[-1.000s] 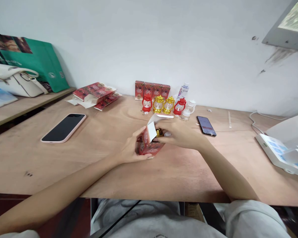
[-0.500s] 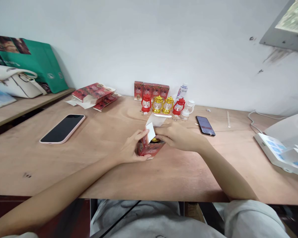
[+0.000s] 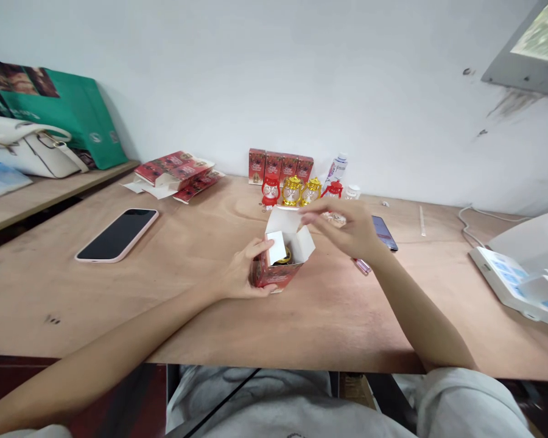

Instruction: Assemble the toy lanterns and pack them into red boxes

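Note:
My left hand [image 3: 242, 271] is closed around a small red printed cardboard box [image 3: 281, 277], its thumb against a white side flap [image 3: 276, 248]. Inside the box, the gold and dark top of something [image 3: 285, 257] shows; most of it is hidden. My right hand [image 3: 347, 228] is raised over the right side of the box. Its fingertips come together at the corner of the raised white lid flap [image 3: 283, 218]. Behind stand a red mini lantern [image 3: 270, 191], two gold mini lanterns [image 3: 291, 190], another red one [image 3: 333, 188] and a white one [image 3: 352, 192], the last two partly hidden.
Several red boxes [image 3: 273, 164] and a bottle [image 3: 337, 169] stand by the wall. Flattened boxes [image 3: 176, 170] and a pink-cased phone [image 3: 117, 236] lie left. Right are another phone [image 3: 384, 233], a small pinkish item [image 3: 362, 266] and a white power strip [image 3: 506, 283].
My right hand has come out of the box opening and moved up and right to the lid flap, which now stands more upright. My left hand keeps its hold on the box.

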Demonstrator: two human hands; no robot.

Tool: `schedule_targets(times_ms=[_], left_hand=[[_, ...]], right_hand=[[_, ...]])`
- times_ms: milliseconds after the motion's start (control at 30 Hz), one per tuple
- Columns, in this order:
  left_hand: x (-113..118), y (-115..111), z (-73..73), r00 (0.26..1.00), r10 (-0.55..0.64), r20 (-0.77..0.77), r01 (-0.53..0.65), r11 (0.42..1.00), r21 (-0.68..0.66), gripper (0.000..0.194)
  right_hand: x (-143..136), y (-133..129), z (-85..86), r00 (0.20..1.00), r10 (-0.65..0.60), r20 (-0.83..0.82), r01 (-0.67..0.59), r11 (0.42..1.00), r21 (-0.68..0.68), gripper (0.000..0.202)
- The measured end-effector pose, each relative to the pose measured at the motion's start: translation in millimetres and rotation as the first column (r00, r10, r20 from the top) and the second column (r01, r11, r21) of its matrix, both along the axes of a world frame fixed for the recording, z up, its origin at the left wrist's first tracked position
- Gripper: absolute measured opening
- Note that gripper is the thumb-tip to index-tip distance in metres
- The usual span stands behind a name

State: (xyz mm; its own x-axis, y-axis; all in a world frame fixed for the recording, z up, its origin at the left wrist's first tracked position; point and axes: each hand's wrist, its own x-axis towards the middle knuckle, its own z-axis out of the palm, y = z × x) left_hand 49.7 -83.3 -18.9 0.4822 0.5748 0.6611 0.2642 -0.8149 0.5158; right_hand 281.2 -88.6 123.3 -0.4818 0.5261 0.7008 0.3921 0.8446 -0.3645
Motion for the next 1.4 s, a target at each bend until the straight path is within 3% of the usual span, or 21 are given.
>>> schedule_targets(times_ms=[67,133,233,333,433,500,567,667,733,800,933,1067,1300,1400], left_hand=[[2,0,1.8,0.998,-0.038,0.056,0.034,0.997,0.065,0.089],[4,1,2.8,0.992,-0.065,0.107,0.054,0.993,0.105,0.089],[4,2,1.1,0.987,-0.064,0.148,0.052,0.995,0.080,0.087],[3,2,-2.5,0.986,-0.054,0.156,0.048,0.998,0.040,0.086],[0,2,-3.0,0.988,-0.034,0.147,0.030,0.999,0.036,0.086],[0,2,-0.9,0.991,-0.037,0.131,0.033,0.999,0.033,0.087],[-1,2,1.7,0.993,-0.045,0.112,0.042,0.999,0.029,0.088],[0,3,4.4,0.994,-0.029,0.108,0.027,1.000,0.016,0.090],[1,4,5.0,0.992,-0.024,0.123,0.023,1.000,0.010,0.089],[1,5,5.0,0.990,-0.046,0.137,0.040,0.998,0.046,0.092],[0,8,3.2,0.988,-0.082,0.132,0.060,0.984,0.165,0.099],[4,10,-2.6,0.975,-0.084,0.206,0.048,0.984,0.174,0.103],[6,9,-8.1,0.965,-0.063,0.256,0.055,0.998,0.036,0.106],[4,7,-5.2,0.976,-0.012,0.220,0.052,0.982,-0.181,0.111]], right_hand=[[11,8,3.0,0.992,-0.064,-0.111,0.062,0.998,-0.028,0.020],[20,17,4.2,0.997,-0.054,-0.059,0.043,0.986,-0.162,0.047],[23,28,-1.0,0.995,0.085,0.055,-0.051,0.889,-0.454,0.072],[8,32,-14.9,0.976,0.219,-0.014,-0.177,0.750,-0.637,0.069],[-13,30,-29.7,0.935,0.323,-0.144,-0.327,0.634,-0.701,0.064],[-22,26,-34.3,0.918,0.349,-0.187,-0.374,0.611,-0.698,0.059],[-25,21,-32.4,0.922,0.352,-0.159,-0.369,0.681,-0.632,0.052],[-19,12,-19.8,0.901,0.434,0.007,-0.384,0.802,-0.457,0.048],[-15,5,-10.7,0.841,0.518,0.159,-0.426,0.814,-0.395,0.054],[-14,-1,-5.8,0.799,0.525,0.294,-0.410,0.833,-0.372,0.054],[-20,-2,-10.5,0.815,0.381,0.436,-0.287,0.920,-0.267,0.046],[-25,3,-20.4,0.810,0.303,0.502,-0.257,0.953,-0.161,0.045],[-32,-6,-30.3,0.789,0.034,0.614,-0.092,0.994,0.064,0.060],[-40,-7,-40.6,0.822,0.006,0.569,-0.075,0.992,0.098,0.061]])
